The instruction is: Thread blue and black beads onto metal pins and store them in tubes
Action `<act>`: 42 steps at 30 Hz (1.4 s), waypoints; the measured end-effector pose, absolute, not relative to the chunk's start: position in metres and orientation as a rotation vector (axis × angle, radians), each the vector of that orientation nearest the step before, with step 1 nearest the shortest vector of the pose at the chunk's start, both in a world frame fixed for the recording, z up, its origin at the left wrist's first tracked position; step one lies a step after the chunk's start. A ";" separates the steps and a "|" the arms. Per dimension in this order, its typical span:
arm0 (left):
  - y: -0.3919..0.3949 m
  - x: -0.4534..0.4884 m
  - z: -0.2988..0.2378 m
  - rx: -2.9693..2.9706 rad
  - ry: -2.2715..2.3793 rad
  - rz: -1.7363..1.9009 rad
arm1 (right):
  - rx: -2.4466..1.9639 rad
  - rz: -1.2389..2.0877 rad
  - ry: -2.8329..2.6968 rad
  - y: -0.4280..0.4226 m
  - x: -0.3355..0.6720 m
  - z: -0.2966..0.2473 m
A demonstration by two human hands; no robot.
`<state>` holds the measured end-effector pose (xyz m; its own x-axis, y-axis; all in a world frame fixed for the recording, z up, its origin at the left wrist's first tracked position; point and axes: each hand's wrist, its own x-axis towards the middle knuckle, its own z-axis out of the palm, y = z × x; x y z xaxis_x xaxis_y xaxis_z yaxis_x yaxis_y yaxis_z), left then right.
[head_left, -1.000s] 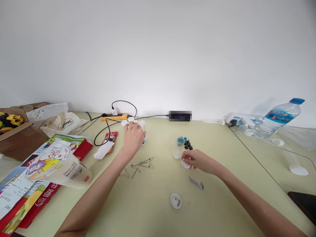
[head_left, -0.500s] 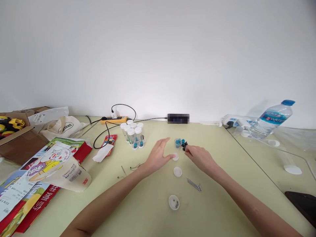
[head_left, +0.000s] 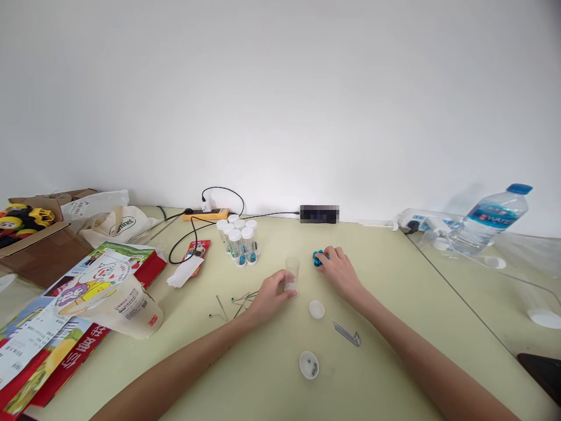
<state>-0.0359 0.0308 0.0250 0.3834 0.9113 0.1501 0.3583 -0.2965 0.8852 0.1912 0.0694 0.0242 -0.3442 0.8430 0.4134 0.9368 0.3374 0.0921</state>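
My left hand [head_left: 270,294] grips a small clear vial [head_left: 291,272] that stands upright and uncapped on the pale green table [head_left: 272,374]. My right hand [head_left: 337,270] rests just right of it, fingers curled over a little heap of blue beads [head_left: 317,258]; what the fingertips pinch is hidden. A white cap [head_left: 316,309] lies between my two wrists. Behind the left hand stands a cluster of capped vials [head_left: 240,240] with blue bits inside. Thin metal pins [head_left: 239,300] lie left of my left hand.
A white lid holding small dark parts [head_left: 309,365] and a folded metal strip [head_left: 347,334] lie nearer me. Printed boxes and a paper bag [head_left: 109,298] fill the left side. A yellow power strip [head_left: 205,214] and water bottle [head_left: 493,219] sit at the back.
My left hand left the capped vials, swept right and took hold of the clear vial. My right hand put down the white cap and reached back onto the beads.
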 end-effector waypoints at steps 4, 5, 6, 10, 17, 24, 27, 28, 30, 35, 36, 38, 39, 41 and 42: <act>0.018 -0.043 0.023 1.848 1.157 0.863 | -1.521 -0.514 -2.381 0.071 0.182 0.020; 0.016 -0.044 0.022 1.852 1.176 0.859 | -1.501 -0.522 -2.401 0.070 0.181 0.020; 0.014 -0.045 0.021 1.854 1.199 0.854 | -1.482 -0.527 -2.418 0.068 0.180 0.021; 0.005 -0.048 0.014 1.829 1.275 0.945 | -1.409 -0.513 -2.464 0.047 0.176 0.033; -0.015 -0.059 0.007 2.078 0.985 1.625 | -1.156 -0.307 -2.622 -0.022 0.146 0.031; -0.041 -0.048 0.008 2.604 0.509 1.164 | -1.185 -0.097 -2.554 -0.042 0.163 0.030; -0.051 -0.042 0.008 2.653 0.673 0.958 | -1.449 -0.003 -2.471 -0.046 0.193 0.034; -0.053 -0.040 0.008 2.632 0.734 0.875 | -1.531 0.031 -2.456 -0.048 0.201 0.032; -0.056 -0.038 0.008 2.551 0.847 0.725 | -1.622 0.116 -2.451 -0.052 0.213 0.026; -0.057 -0.038 0.006 2.464 0.862 0.549 | -1.643 0.197 -2.420 -0.058 0.216 0.009; -0.057 -0.038 0.006 2.480 0.839 0.541 | -1.653 0.198 -2.425 -0.059 0.215 0.008; -0.058 -0.038 0.005 2.513 0.796 0.522 | -1.685 0.206 -2.438 -0.059 0.214 0.007; -0.058 -0.039 0.006 2.523 0.775 0.511 | -1.703 0.215 -2.441 -0.059 0.213 0.007; -0.058 -0.039 0.006 2.527 0.734 0.489 | -1.727 0.251 -2.437 -0.058 0.212 0.008; -0.058 -0.038 0.006 2.526 0.722 0.480 | -1.731 0.271 -2.432 -0.058 0.212 0.009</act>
<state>-0.0383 -0.0581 0.0063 0.8006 0.5654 0.1986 0.4024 -0.7527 0.5211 0.2117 -0.0578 0.0087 -0.3260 0.9453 0.0121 0.9193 0.3200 -0.2289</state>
